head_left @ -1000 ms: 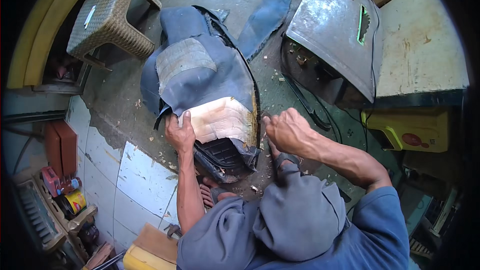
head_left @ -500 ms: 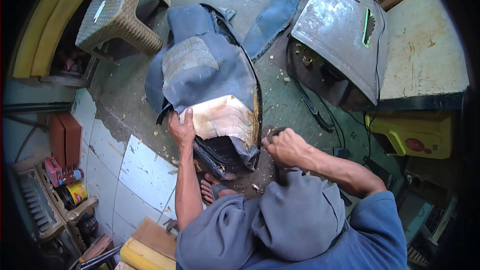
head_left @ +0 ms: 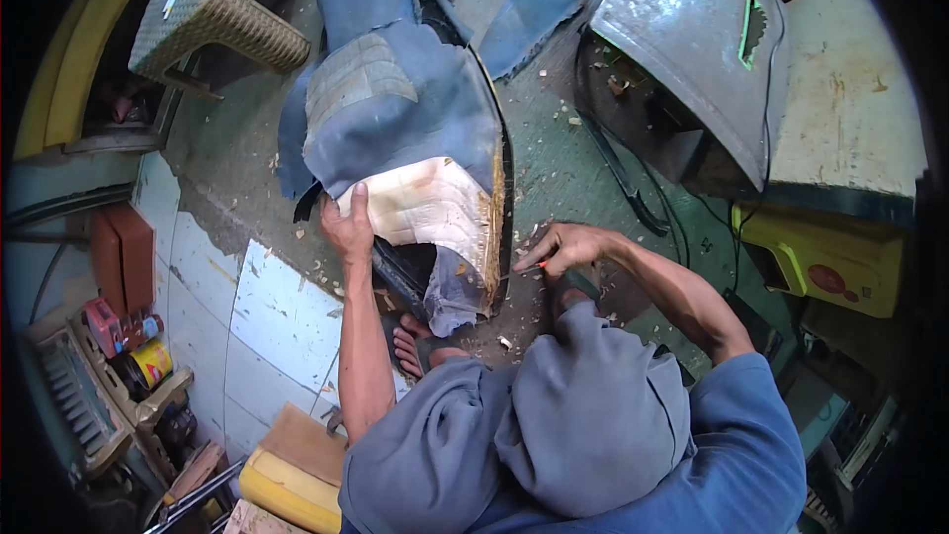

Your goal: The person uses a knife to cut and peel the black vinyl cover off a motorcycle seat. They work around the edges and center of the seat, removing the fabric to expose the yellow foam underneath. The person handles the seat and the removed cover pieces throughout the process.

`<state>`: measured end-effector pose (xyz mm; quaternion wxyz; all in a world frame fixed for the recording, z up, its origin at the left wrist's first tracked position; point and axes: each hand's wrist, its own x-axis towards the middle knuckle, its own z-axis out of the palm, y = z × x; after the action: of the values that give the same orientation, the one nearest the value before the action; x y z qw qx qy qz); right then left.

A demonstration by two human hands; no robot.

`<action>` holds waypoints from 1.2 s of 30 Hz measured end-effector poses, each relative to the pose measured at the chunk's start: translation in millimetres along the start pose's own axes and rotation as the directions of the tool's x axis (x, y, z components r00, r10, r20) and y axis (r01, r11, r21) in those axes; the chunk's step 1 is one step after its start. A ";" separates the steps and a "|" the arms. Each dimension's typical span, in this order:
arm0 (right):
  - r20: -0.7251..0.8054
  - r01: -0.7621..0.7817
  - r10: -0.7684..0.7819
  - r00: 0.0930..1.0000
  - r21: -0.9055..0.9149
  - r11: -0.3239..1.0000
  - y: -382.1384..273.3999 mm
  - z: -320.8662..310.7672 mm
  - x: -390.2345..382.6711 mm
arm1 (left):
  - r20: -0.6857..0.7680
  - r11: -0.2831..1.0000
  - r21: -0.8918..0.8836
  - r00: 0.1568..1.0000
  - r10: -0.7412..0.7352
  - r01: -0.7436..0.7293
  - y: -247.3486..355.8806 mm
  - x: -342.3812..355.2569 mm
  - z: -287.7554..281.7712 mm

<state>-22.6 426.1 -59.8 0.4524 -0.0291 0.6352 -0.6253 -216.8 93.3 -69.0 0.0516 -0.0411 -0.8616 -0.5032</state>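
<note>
A long motorcycle seat (head_left: 395, 109) lies on the floor before me, its worn blue-grey cover loose over a black base (head_left: 395, 277). At its near end the cover is folded back, baring a pale underside (head_left: 420, 200) with a ragged brownish edge. My left hand (head_left: 348, 227) grips the left side of this end, thumb over the pale flap and fingers beneath. Just off the seat's right edge, my right hand (head_left: 568, 245) is closed on a small tool with a red part (head_left: 541, 264). Its index finger points to the seat; most of the tool is hidden.
A woven-pattern plastic stool (head_left: 222, 15) stands far left. A cut blue-grey piece (head_left: 544, 5) lies beyond the seat. To the right are a metal panel (head_left: 682, 49), black cables and a yellow plastic stool (head_left: 840, 262). Scraps litter the floor; my sandalled feet are close to the seat.
The view has shifted a little. My right hand has gone from a fist to a pinch, its index finger stretched toward the seat edge. The loose grey corner at the near end hangs more spread out.
</note>
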 end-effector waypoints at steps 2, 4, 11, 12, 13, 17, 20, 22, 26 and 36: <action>-0.104 0.074 -0.080 0.991 -0.053 0.996 -17.6 12.2 -9.3 | -0.023 1.000 0.001 1.000 0.021 -0.021 -0.4 0.5 -2.9; -0.123 0.001 -0.025 0.992 -0.196 0.981 -42.7 18.9 -15.7 | -0.031 0.998 0.066 0.999 -0.005 0.007 -1.8 -1.4 -9.7; -0.292 -0.103 -0.044 0.955 -0.467 0.878 -59.0 27.7 -25.8 | -0.040 0.754 0.605 0.936 0.349 -0.256 92.8 -43.8 6.2; -0.312 -0.105 -0.063 0.948 -0.493 0.864 -62.5 30.6 -24.0 | 0.009 0.809 0.490 0.930 0.368 -0.325 104.2 -58.8 6.4; -0.328 -0.118 -0.115 0.938 -0.611 0.783 -66.8 36.4 -23.6 | 0.214 0.845 0.401 0.933 0.288 -0.353 121.8 -77.3 10.0; -0.312 -0.215 -0.051 0.949 -0.755 0.620 -93.8 46.6 -22.4 | 0.545 0.876 0.362 0.835 0.079 -0.319 142.0 -104.8 36.4; -0.332 -0.243 -0.017 0.943 -0.726 0.643 -98.5 37.4 -41.5 | 0.546 0.879 0.399 0.838 0.003 -0.263 122.3 -106.6 42.2; -0.401 -0.303 0.049 0.915 -0.602 0.739 -96.6 22.1 -60.7 | 0.551 0.864 0.403 0.834 0.034 -0.301 117.9 -105.7 39.7; -0.648 -0.530 -0.135 0.750 -0.711 0.462 -29.6 5.2 -80.1 | 0.612 0.898 0.287 0.785 0.096 -0.333 122.7 -101.5 42.0; -0.629 0.107 -0.232 0.742 -0.230 0.967 -49.4 46.2 38.6 | 0.642 0.902 0.255 0.759 0.111 -0.347 118.9 -96.9 33.1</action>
<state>-43.3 356.6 -31.2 0.1399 0.0916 0.8008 -0.5751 -107.7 178.6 4.9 -0.1616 -0.2989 -0.8960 -0.2860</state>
